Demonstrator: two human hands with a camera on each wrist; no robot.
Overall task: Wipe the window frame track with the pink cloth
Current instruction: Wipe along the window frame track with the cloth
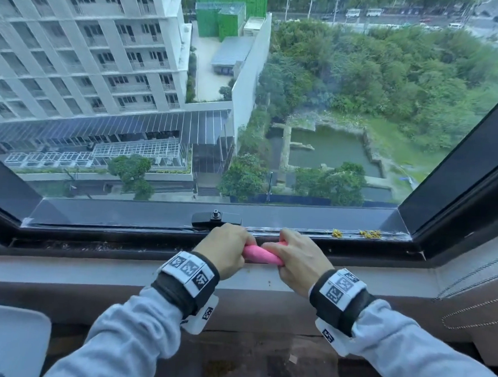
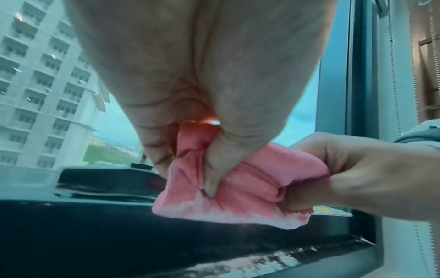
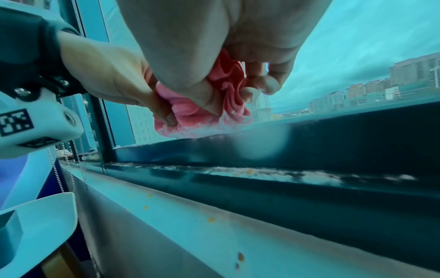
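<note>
Left hand (image 1: 223, 249) and right hand (image 1: 296, 256): both grip the bunched pink terry cloth (image 1: 259, 254) just above the dark metal window frame track (image 1: 312, 233). Step: gathering cloth, judged. Next: press down, sweep toward yellow crumb debris (image 1: 369, 233).

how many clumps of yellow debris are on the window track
2, both on the track right of the hands: one clump nearer the right hand, the other clump close to the right corner. More may be hidden under the hands and cloth.
</note>
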